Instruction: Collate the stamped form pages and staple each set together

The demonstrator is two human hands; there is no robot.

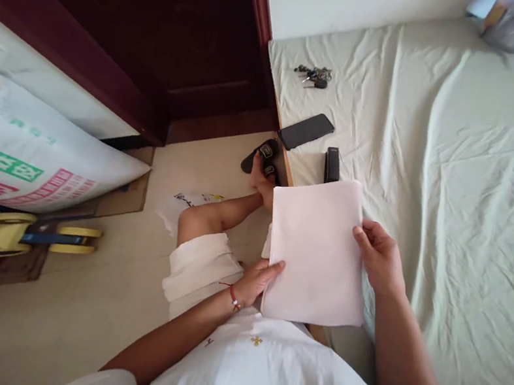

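A white stack of paper (pixel 316 249) is held flat over the bed's edge, in front of me. My left hand (pixel 257 280) grips its lower left side, a red string on the wrist. At the paper's right edge, my right hand (pixel 378 252) holds on with the thumb on top. A black stapler (pixel 332 164) lies on the bed just beyond the paper's far edge. A black phone (pixel 306 131) rests a little farther, near the bed corner.
A pale green wrinkled sheet (pixel 476 191) covers the bed. Keys (pixel 314 75) lie near the wall. A dark wooden door (pixel 165 37) stands ahead. On the floor to the left are a printed white sack (pixel 19 157) and yellow and red toys (pixel 11 232). My leg and sandal (pixel 263 157) reach forward.
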